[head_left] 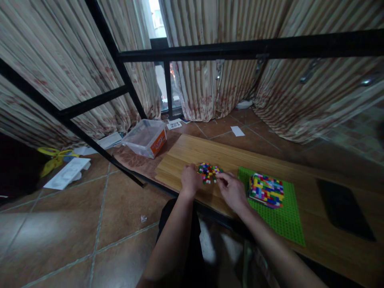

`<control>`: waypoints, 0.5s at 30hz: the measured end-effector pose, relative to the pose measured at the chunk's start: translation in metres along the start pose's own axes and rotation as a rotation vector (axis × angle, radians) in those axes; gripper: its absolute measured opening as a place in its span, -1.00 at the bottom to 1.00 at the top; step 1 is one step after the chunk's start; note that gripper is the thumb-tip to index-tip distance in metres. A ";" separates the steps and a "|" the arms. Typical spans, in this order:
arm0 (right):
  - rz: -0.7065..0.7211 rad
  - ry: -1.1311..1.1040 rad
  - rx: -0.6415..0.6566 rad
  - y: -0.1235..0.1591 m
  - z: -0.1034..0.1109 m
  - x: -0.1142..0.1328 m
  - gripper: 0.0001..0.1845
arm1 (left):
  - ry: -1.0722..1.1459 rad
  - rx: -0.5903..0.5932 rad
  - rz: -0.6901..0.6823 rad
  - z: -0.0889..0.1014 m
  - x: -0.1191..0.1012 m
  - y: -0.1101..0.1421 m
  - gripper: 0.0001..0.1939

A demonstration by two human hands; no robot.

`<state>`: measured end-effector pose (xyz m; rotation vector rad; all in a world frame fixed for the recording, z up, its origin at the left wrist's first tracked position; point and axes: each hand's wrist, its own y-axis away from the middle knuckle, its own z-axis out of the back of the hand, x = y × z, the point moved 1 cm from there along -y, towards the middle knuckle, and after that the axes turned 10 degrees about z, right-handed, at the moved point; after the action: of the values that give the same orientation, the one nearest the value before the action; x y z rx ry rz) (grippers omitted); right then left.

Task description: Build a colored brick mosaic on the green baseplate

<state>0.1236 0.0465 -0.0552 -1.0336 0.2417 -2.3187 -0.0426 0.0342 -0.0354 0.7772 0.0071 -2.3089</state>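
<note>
A loose pile of small toy bricks [209, 173] in many colours lies on the wooden tabletop [186, 150]. At the pile's left edge is my left hand [191, 181], its fingers curled inward; whatever they may hold is hidden. My right hand [231, 189] reaches in from the other side with thumb and forefinger pinched at the pile's right edge. Anything in that pinch is too small to name. Right of this hand, a block-shaped build of multicoloured bricks [266, 189] stands on a green studded baseplate [285, 220].
A clear plastic box [144, 138] with an orange label stands beyond the table's left end. Toward the right end of the tabletop lies a dark flat rectangular object [343, 208]. Black metal bars [192, 52] cross in front of the curtains [198, 88].
</note>
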 end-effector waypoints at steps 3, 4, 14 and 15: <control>0.063 0.051 0.074 -0.020 -0.014 -0.003 -0.71 | -0.012 0.047 -0.053 -0.004 0.002 -0.001 -0.69; 0.079 0.076 0.109 -0.026 -0.019 -0.003 -0.70 | -0.015 0.063 -0.072 -0.005 0.002 -0.001 -0.70; 0.112 0.242 0.364 -0.053 -0.031 -0.005 -0.61 | -0.008 0.153 -0.180 -0.007 0.004 0.002 -0.68; 0.110 0.248 0.372 -0.053 -0.029 -0.005 -0.61 | -0.004 0.165 -0.192 -0.007 0.003 0.003 -0.68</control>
<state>0.0824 0.0902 -0.0577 -0.5381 -0.0386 -2.2736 -0.0386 0.0311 -0.0427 0.8879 -0.1174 -2.5173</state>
